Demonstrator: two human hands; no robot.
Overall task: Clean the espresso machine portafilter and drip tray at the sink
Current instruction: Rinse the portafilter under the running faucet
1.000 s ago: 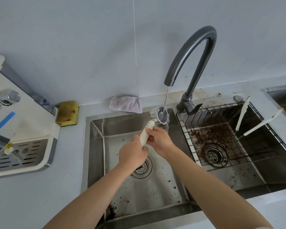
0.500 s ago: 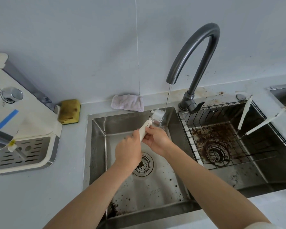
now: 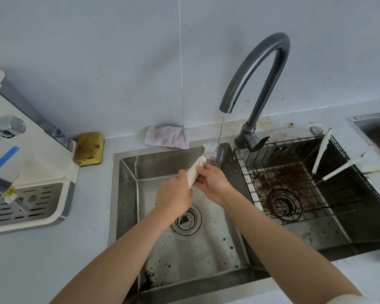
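White-handled steel portafilter [image 3: 195, 172] over left steel sink basin [image 3: 127, 194], head under thin stream [image 3: 221, 132] from curved grey tap [image 3: 267, 88]. Left hand [image 3: 173, 199] and right hand [image 3: 214, 185] both grip handle, fingers curled round it

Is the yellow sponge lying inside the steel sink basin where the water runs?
No, the yellow rectangular sponge lies on the grey counter, outside the steel sink basin, next to the white espresso machine.

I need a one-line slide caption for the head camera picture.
Left hand and right hand hold the portafilter under the running tap over the sink.
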